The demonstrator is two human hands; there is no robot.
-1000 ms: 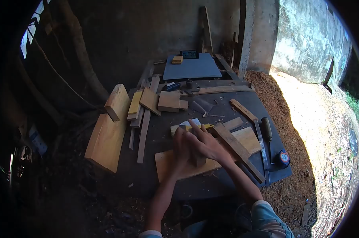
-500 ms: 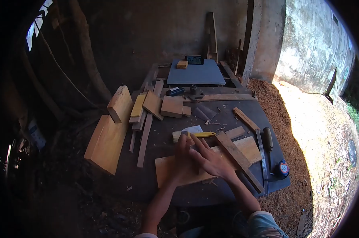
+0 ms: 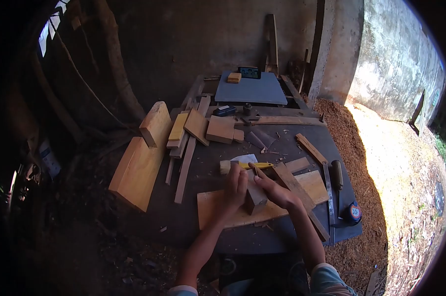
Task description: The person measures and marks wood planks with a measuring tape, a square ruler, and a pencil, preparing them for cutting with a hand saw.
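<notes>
A small wooden block (image 3: 256,196) stands between my hands, above a flat light board (image 3: 213,207). My left hand (image 3: 236,186) is closed at the block's left side; what its fingers hold is too small to name. My right hand (image 3: 274,190) has its fingers round the block's upper right edge. Just beyond the hands lies a brush with a yellow handle (image 3: 262,165) and pale bristles, on a white piece (image 3: 247,159). A dark wooden strip (image 3: 294,186) crosses the board beside my right hand.
On the dark table (image 3: 232,242), wood pieces (image 3: 220,129) and thick planks (image 3: 139,170) lie left. A metal ruler (image 3: 329,197), a wood-handled tool (image 3: 337,172) and a tape measure (image 3: 354,213) are right. A phone (image 3: 249,72) stands on a grey board (image 3: 252,90) behind.
My hands have moved apart from their overlapping position, and the block between them now shows. The whole view has shifted slightly.
</notes>
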